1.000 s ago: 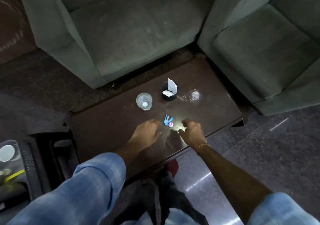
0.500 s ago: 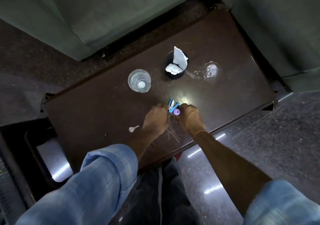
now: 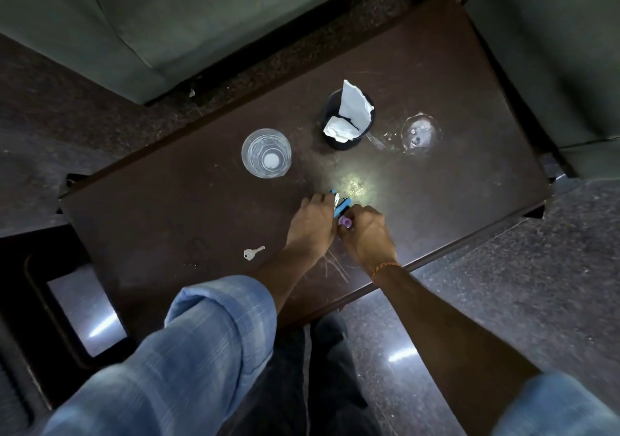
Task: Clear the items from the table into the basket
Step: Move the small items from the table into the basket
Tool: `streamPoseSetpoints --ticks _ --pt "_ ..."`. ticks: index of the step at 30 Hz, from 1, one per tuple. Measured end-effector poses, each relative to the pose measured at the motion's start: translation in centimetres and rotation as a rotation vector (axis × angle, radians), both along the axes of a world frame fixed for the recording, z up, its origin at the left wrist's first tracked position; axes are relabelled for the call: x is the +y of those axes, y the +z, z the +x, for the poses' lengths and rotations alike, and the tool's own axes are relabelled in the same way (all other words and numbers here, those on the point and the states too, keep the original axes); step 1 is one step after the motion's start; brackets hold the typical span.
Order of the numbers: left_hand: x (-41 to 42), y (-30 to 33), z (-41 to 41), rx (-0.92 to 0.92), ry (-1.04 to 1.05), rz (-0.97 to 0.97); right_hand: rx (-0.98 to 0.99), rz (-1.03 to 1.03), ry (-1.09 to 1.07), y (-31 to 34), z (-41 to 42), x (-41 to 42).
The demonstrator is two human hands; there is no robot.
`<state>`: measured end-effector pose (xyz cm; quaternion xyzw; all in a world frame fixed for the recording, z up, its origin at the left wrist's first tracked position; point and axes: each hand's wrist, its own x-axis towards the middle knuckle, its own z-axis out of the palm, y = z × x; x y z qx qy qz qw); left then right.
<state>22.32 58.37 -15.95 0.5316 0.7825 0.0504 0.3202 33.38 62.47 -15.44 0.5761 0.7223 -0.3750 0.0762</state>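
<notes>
Table point(image 3: 201, 221) dark brown, semi-glossy, scratched near edge. Clear glass tumbler point(image 3: 266, 153); crumpled white paper point(image 3: 349, 113) in matt black cup point(image 3: 345, 140). Small metal key point(image 3: 253, 252). Blue plastic clips point(image 3: 341, 208) (shiny). Floor point(image 3: 503, 284) polished speckled stone.

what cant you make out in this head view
- Blue clip-like items: the left hand covers part of them; exact kind unclear.
- Small purple round thing: half under the right hand.
- Basket: not identifiable.
- Clear object beside the black cup: shape lost in glare.
</notes>
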Motion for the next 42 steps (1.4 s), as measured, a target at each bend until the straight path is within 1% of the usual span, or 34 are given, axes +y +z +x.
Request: streamPoseSetpoints --ticks 5,10,14,17,19,22,24,30,36,42 --pt "0.0 0.4 0.0 0.019 -0.011 0.054 -0.001 -0.002 -0.05 0.3 0.8 0.3" --pt "-0.7 2.0 -0.5 0.002 -0.001 0.093 0.053 0.0 -0.058 2.3 1.4 0.6" --pt "-1.4 4.4 -0.9 -0.017 -0.013 0.102 0.063 0.002 -0.048 4.7 1.7 0.8" --pt "-2.1 6.6 -1.5 -0.028 0.012 0.135 0.064 0.042 0.0 6.9 1.7 0.3" --pt "-2.5 8.0 -1.9 -0.026 -0.012 0.142 0.056 0.065 0.006 8.1 1.8 0.0" --pt "-3.3 10.5 -2.7 -0.001 -0.053 0.135 0.065 0.088 0.012 10.0 1.8 -0.8" --pt "-4.1 12.1 -3.5 0.031 -0.061 0.145 0.105 0.109 0.028 11.1 1.5 -1.4" --pt "-9.0 18.5 -6.7 0.124 -0.052 0.211 0.298 0.172 0.109 16.1 -0.1 -4.3" --pt "-16.9 24.3 -11.5 0.184 0.016 0.271 0.349 0.26 0.22 22.2 -4.0 -8.7" --pt "-26.3 29.1 -17.6 0.237 0.126 0.37 0.358 0.367 0.41 27.6 -11.1 -14.5"
